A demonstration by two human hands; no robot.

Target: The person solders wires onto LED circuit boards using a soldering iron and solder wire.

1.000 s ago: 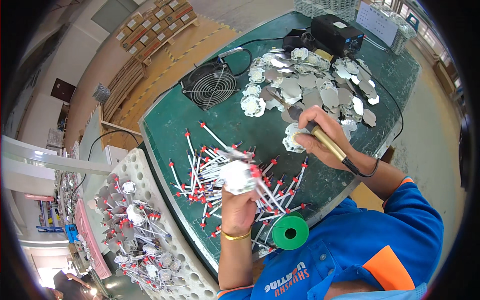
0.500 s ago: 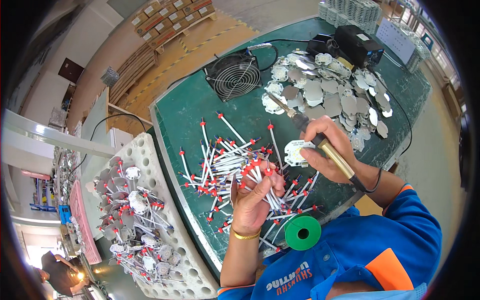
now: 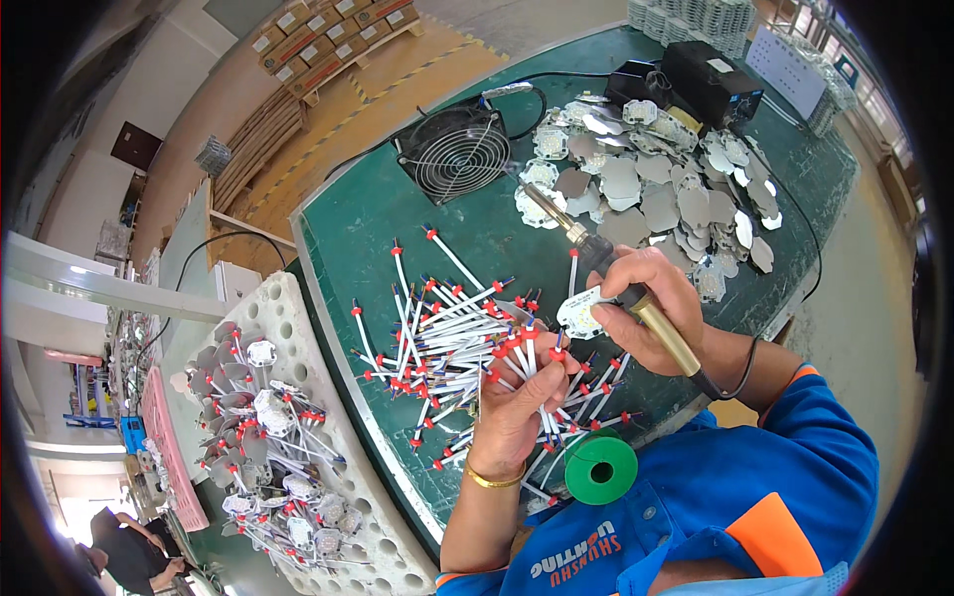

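My right hand [image 3: 678, 298] is closed around a soldering iron [image 3: 651, 323], its metal tip pointing up and left. Between that hand's thumb and fingers sits a white LED board [image 3: 577, 314] with cut corners. A white wire with a red end [image 3: 573, 270] stands at the board's upper edge; whether it is joined cannot be seen. My left hand [image 3: 512, 422] pinches a small bunch of white wires [image 3: 524, 350] with red collars, close to the board's left. More such wires [image 3: 452, 333] lie in a loose pile on the green table beyond it.
A black fan [image 3: 459, 159] stands behind the wires. Loose boards [image 3: 636, 184] are heaped at the far right, beside a black box [image 3: 711, 84]. A green spool [image 3: 601, 470] lies near my body. Wired boards rest on a holed white slab [image 3: 373, 526] at left. A person [image 3: 129, 556] is at lower left.
The board in my right hand has moved slightly left and down, and my left hand has shifted right, narrowing the gap between them. The single wire near the board has shifted right.
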